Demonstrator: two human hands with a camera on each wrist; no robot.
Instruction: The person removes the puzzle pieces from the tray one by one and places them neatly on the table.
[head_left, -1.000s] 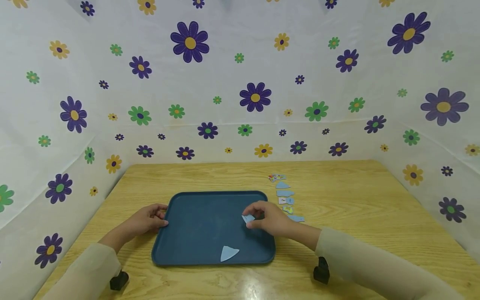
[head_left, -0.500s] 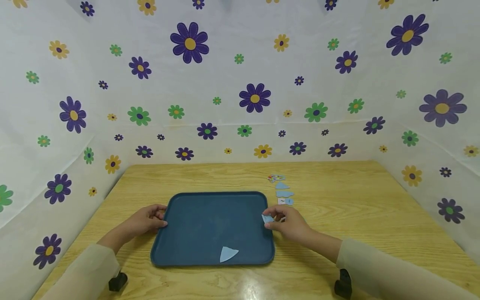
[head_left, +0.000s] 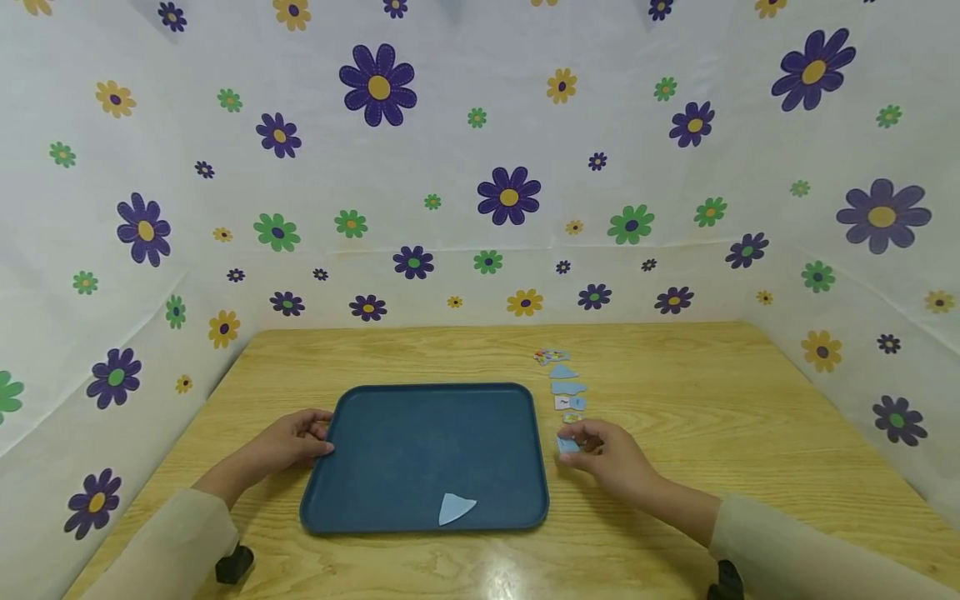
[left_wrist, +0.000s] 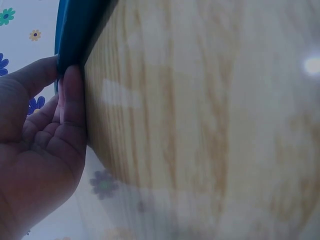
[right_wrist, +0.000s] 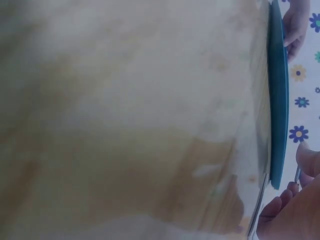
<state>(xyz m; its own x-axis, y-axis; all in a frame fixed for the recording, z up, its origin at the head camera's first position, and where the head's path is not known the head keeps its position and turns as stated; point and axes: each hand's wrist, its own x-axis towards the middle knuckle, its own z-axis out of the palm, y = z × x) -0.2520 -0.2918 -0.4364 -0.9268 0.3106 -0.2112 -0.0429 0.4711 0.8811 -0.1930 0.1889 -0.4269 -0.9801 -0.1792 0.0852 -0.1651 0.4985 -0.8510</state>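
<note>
In the head view my right hand (head_left: 615,458) pinches a small light-blue flat piece (head_left: 567,446), like a jigsaw piece, between thumb and fingers. It is low over the table, just right of the dark blue tray (head_left: 405,450). At the tray's left edge my left hand (head_left: 292,439) grips the rim; in the left wrist view the thumb and fingers (left_wrist: 74,95) of that hand meet the edge. One pale blue, roughly triangular piece (head_left: 455,508) lies on the tray near its front edge. In the right wrist view the held piece is mostly hidden by my hand (right_wrist: 295,205).
A column of flat pieces runs along the table right of the tray: a multicoloured one (head_left: 552,356) farthest back, then plain blue ones (head_left: 568,388), a white-and-blue one (head_left: 570,402) and a partly covered yellowish one (head_left: 572,417). A flower-patterned cloth (head_left: 450,167) encloses the wooden table.
My right hand has carried the pinched blue piece rightward from above the tray, past its right rim, to over the table. The left hand and the triangular piece have stayed in place.
</note>
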